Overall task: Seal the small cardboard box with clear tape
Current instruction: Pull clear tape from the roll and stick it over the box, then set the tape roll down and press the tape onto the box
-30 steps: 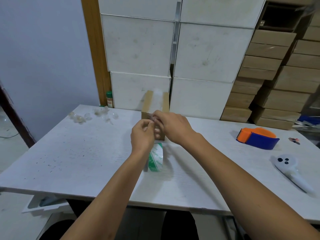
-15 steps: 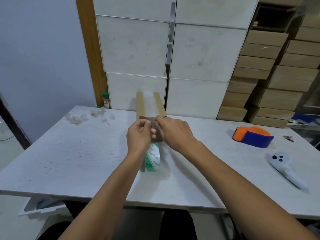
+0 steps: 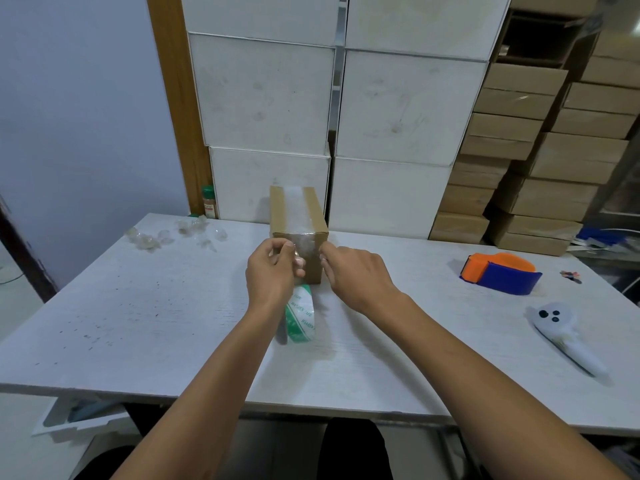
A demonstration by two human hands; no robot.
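White cartons (image 3: 263, 95) are stacked against the wall behind a pale desk (image 3: 138, 306), with brown flat boxes (image 3: 512, 133) piled to the right. Near the middle of the desk sits the small cardboard box (image 3: 297, 216), a strip of clear tape (image 3: 294, 206) running along its top and folding down over the near face. By my reading the main seam is covered and what remains is to part the tape from the roll and press the end flat. The left hand (image 3: 272, 275) has its grip closed, thumb and forefinger pinching the tape at the near face, with the tape roll (image 3: 300, 315) hanging just below it, green and white; its printed lettering is too blurred to read. The right hand (image 3: 356, 271) has loosely curled fingers touching the box's near right edge; whether they pinch tape I cannot tell. An orange and blue tape dispenser (image 3: 498, 273) and a white controller (image 3: 564, 336) lie apart on the right, crumpled tape scraps (image 3: 166, 235) on the left.
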